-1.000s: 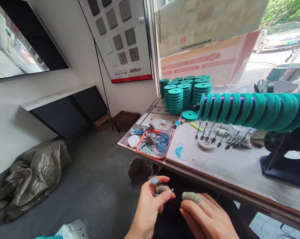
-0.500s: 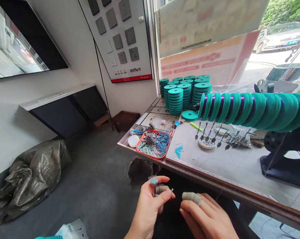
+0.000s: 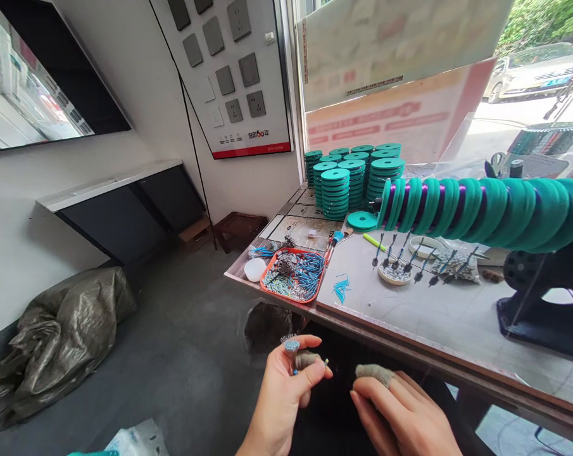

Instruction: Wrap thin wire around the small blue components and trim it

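Observation:
My left hand (image 3: 286, 386) is closed in a pinch below the table's front edge. A bundle of thin pieces with pale blue ends (image 3: 291, 346) is tucked in its fingers. Between thumb and forefinger pokes a tiny pale tip (image 3: 327, 361); what it belongs to is too small to tell. My right hand (image 3: 400, 405) is a short way to the right, thumb and fingers pressed together. Whatever it pinches, perhaps a fine thread, cannot be made out against the dark background. Both forefingers wear a grey-beige finger sleeve (image 3: 374, 373).
On the table (image 3: 409, 329) stand an orange tray (image 3: 264, 286) of beads and strands, loose blue sticks (image 3: 342, 289), a dish of pale beads (image 3: 394, 273) and stacked green spools (image 3: 336, 193). A row of green spools on a rod (image 3: 495, 212) overhangs the right side.
My right hand has shifted a little to the right, widening the gap between the hands. My left hand has drifted very slightly left, its pinch unchanged.

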Tool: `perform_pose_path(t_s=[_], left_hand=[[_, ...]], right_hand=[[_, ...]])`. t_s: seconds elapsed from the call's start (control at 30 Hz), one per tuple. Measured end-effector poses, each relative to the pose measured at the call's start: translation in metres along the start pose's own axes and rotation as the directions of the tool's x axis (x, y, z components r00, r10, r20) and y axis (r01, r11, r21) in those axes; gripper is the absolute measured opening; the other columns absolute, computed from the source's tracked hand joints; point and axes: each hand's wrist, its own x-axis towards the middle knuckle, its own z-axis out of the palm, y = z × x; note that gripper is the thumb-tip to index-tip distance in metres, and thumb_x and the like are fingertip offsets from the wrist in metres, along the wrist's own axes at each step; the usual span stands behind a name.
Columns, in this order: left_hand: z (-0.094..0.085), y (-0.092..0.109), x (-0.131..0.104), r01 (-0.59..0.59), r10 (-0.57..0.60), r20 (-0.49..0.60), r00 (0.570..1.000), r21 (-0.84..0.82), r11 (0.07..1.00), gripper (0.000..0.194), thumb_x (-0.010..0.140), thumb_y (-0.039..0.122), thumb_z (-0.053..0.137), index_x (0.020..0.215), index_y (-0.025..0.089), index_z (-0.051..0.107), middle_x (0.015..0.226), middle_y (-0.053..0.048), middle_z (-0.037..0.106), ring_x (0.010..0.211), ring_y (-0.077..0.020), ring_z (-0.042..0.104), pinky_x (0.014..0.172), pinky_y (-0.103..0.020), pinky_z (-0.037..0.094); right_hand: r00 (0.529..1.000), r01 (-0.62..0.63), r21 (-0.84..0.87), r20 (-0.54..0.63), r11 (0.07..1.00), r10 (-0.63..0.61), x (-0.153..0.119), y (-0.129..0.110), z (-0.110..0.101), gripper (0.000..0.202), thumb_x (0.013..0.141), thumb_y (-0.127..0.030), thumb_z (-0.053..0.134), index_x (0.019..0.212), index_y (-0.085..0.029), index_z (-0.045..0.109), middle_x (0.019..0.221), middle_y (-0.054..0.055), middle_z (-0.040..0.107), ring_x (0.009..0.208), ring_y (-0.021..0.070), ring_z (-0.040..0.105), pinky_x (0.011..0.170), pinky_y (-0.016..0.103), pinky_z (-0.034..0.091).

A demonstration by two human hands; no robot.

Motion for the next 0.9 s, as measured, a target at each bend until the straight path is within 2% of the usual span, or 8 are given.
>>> perform_pose_path(t_s=[0.2, 0.5, 0.9], left_hand=[[0.0025, -0.0025, 0.0, 0.009, -0.009, -0.007, 1.0, 0.007, 1.0, 0.037, 0.063, 0.026, 0.074, 0.095, 0.013, 0.061, 0.06, -0.001, 0.063, 0.04, -0.002, 0.025, 0.041, -0.021, 0.011], [0.0021, -0.0024, 0.0001, 0.0, 0.0, -0.034, 0.999, 0.011, 1.0, 0.042, 0.058, 0.03, 0.078, 0.093, 0.013, 0.062, 0.058, -0.002, 0.064, 0.041, -0.0032, 0.028, 0.041, -0.021, 0.013], [0.0027, -0.001, -0.001, 0.001, 0.0, -0.035, 0.999, 0.016, 1.0, 0.041, 0.06, 0.029, 0.076, 0.094, 0.013, 0.062, 0.057, -0.002, 0.064, 0.041, -0.0031, 0.027, 0.041, -0.02, 0.014]], right_hand=[[1.0, 0.023, 0.101, 0.004, 0.995, -0.023, -0.0009, -0.0041, 0.0001, 0.029, 0.095, -0.023, 0.036, 0.075, -0.018, 0.057, 0.058, 0.001, 0.058, 0.048, 0.0092, 0.057, 0.047, 0.016, 0.047], [0.999, 0.047, 0.054, 0.005, 0.997, -0.047, 0.0004, -0.0023, 0.0023, 0.031, 0.093, -0.02, 0.037, 0.07, -0.018, 0.058, 0.055, 0.001, 0.057, 0.047, 0.0104, 0.058, 0.048, 0.018, 0.048], [0.999, 0.051, 0.057, 0.011, 0.997, -0.051, -0.0022, -0.0021, 0.0038, 0.029, 0.093, -0.019, 0.037, 0.071, -0.019, 0.057, 0.054, 0.0, 0.056, 0.046, 0.0098, 0.056, 0.046, 0.018, 0.045]])
